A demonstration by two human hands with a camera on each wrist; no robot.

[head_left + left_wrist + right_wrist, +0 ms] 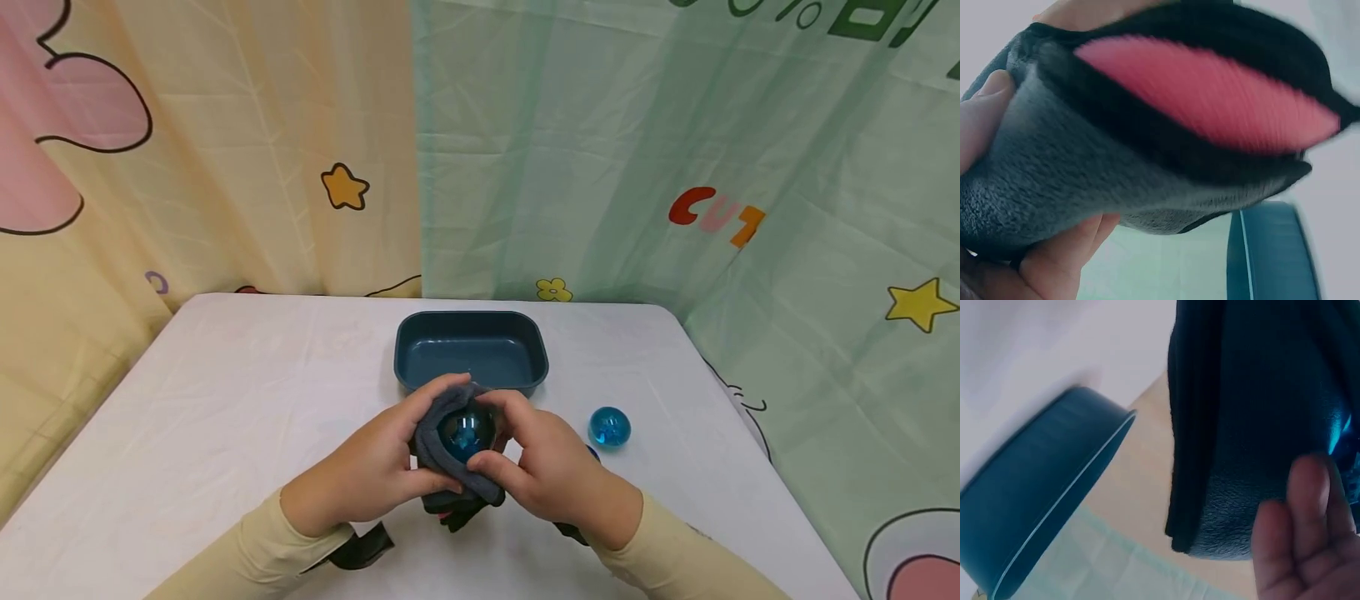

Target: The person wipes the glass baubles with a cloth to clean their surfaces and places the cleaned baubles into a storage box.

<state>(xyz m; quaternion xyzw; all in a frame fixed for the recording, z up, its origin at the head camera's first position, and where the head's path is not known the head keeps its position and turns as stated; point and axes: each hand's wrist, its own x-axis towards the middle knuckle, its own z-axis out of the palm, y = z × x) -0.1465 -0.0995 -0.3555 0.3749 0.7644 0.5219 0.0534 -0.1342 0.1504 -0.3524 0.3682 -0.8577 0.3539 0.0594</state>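
Observation:
A clear blue glass ball (pixel 467 432) sits in the folds of a grey cloth (pixel 431 433) in front of my chest. My left hand (pixel 378 462) grips the cloth from the left, its thumb below the ball. From the other side my right hand (pixel 547 458) holds the ball, with thumb and forefinger at its edge. In the left wrist view the cloth (pixel 1085 150) shows black borders and a pink inner face. In the right wrist view, fingers (pixel 1307 500) lie against the cloth (pixel 1235 506), beside a bright blue glint of the ball.
A dark teal rectangular tub (pixel 471 321) stands behind the hands on the white table (pixel 300 358). Another blue glass ball (pixel 610 427) lies to the right. A darker blue round thing (pixel 593 452) is mostly hidden behind my right hand. Printed curtains (pixel 525 167) enclose the table.

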